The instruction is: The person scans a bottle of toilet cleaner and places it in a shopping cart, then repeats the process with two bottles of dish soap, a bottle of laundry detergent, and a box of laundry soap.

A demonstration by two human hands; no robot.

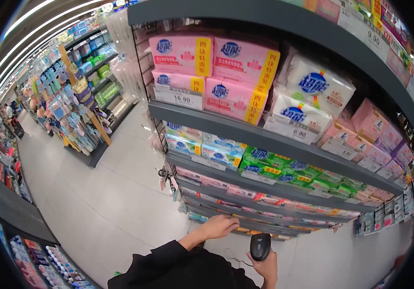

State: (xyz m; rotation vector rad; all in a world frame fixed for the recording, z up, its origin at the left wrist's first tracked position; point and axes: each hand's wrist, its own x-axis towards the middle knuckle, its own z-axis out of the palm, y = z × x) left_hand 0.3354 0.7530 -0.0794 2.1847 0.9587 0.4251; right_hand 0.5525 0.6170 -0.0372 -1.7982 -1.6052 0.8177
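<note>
My right hand (268, 268) is wrapped round a black handheld barcode scanner (260, 246), held low in front of me. A thin dark cord (239, 260) runs near it. To the left, my left hand (220, 227) is raised in front of the lower shelves, its fingers bent together; their undersides are hidden, so I cannot make out whether anything is in them. Beyond my hands, a grey shelf rack (245, 127) holds pink soap packs (235, 99), white soap packs (318, 83) and green packs (264, 163), with price tags (178, 98) along the edges.
Pale floor tiles (108, 207) run down the aisle on the left. A display stand of hanging goods (67, 106) stands farther back. More stocked shelving (38, 260) is at lower left, and a rack of hanging packets (385, 216) stands at right.
</note>
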